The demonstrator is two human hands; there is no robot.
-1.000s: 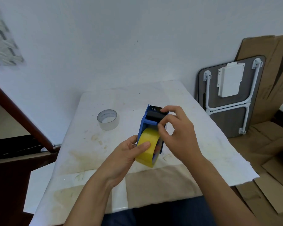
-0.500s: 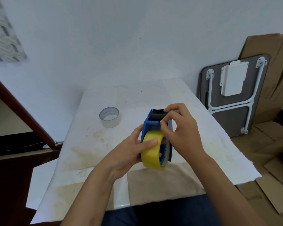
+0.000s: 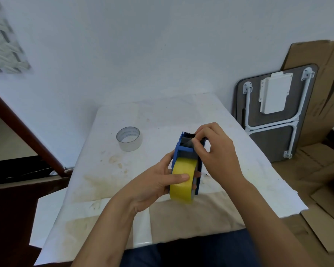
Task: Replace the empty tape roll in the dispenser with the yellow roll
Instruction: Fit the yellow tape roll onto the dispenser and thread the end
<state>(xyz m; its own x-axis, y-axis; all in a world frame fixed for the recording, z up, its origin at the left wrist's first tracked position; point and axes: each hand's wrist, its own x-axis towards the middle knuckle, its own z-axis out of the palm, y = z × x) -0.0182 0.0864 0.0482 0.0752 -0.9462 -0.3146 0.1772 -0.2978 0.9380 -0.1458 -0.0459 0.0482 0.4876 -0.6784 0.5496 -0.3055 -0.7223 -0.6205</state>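
The yellow roll (image 3: 182, 179) sits inside the blue dispenser (image 3: 185, 150), held just above the white table (image 3: 162, 116). My left hand (image 3: 154, 183) grips the dispenser from the left, thumb pressed on the yellow roll. My right hand (image 3: 216, 151) is at the dispenser's far end, thumb and forefinger pinched at the black roller beside the toothed blade; the tape end between them is too small to make out. The empty tape roll (image 3: 129, 138), a pale grey core, stands on the table to the left, apart from both hands.
The table is covered with stained white paper and stands against a white wall. A folded grey table with white legs (image 3: 274, 110) and flattened cardboard (image 3: 320, 170) lean and lie to the right. Dark wooden furniture (image 3: 17, 132) is at the left.
The dispenser has turned so its length runs more straight away from me. My right hand's fingers have moved from its side up to the black roller at the blade end.
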